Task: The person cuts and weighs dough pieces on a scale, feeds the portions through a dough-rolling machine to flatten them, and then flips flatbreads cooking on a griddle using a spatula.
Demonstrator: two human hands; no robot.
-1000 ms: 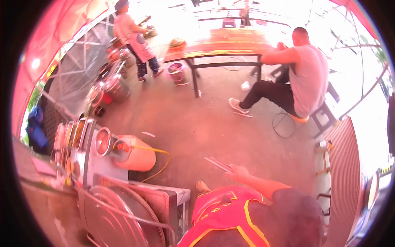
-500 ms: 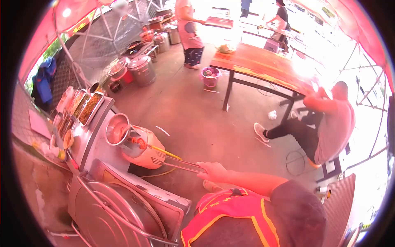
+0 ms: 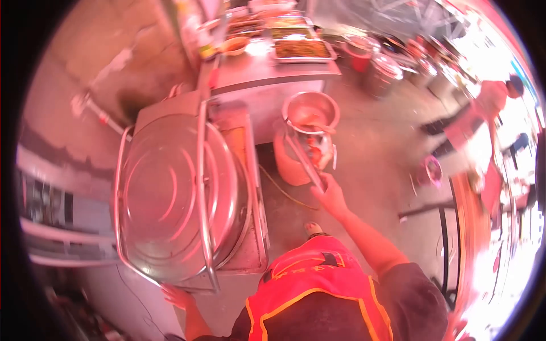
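My right hand (image 3: 330, 194) is closed round the handle end of long metal tongs (image 3: 304, 159). Their far end reaches up to the rim of a steel bowl (image 3: 310, 105), which sits above a pale gas cylinder (image 3: 290, 162). A utensil seems to lie in the bowl. My left hand (image 3: 177, 296) is at the lower edge of a tubular metal frame (image 3: 205, 227), its fingers apart; whether they touch the tube I cannot tell. Within that frame lies a large round metal lid (image 3: 170, 199) over a steel stove unit.
Beyond the bowl, a steel counter (image 3: 267, 77) carries food trays (image 3: 304, 50) and an orange bowl (image 3: 235, 45). Lidded pots (image 3: 382, 74) stand farther right. A person (image 3: 475, 113) stands near a pink bucket (image 3: 430, 170) and a wooden table (image 3: 472, 227). A hose (image 3: 284, 192) runs across the floor.
My view has swung left toward the stove and counter. The tongs have gone from pointing beside the cylinder to the bowl's rim. My left hand has come into view by the frame.
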